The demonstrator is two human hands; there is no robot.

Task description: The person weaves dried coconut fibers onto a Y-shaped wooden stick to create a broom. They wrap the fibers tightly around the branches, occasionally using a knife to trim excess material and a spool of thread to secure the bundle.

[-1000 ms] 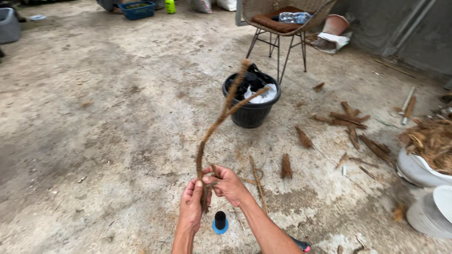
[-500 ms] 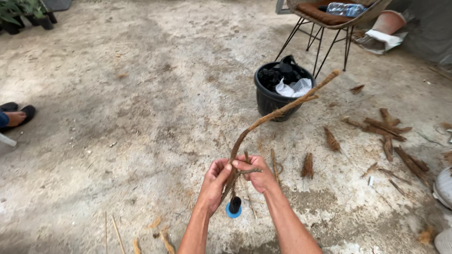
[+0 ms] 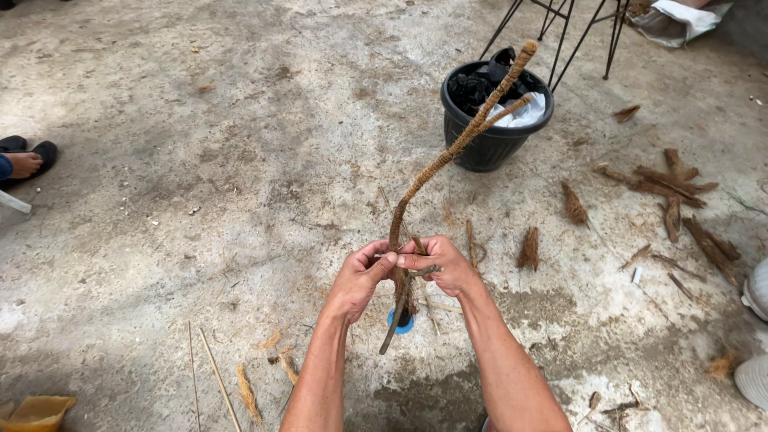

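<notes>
While concrete floor [image 3: 200, 160] spans the view | black bucket [image 3: 494, 144] at 1 o'clock | coir rope [image 3: 448, 156] rises toward 1 o'clock | left hand [image 3: 358, 278], right hand [image 3: 440, 266] both pinching its base at centre.

Single view only, worn on the head, tilted steeply down and forward over a concrete floor [image 3: 200, 160]. Close to the left hand [image 3: 360, 276] and right hand [image 3: 440, 264], both forearms running in from the bottom edge at centre. Farther out, toward the top of the frame, a black bucket [image 3: 492, 144] and metal chair legs [image 3: 560, 36] cut off by the upper edge. At the left edge, a sandalled foot [image 3: 28, 160]. No second view, so nothing shared.
</notes>
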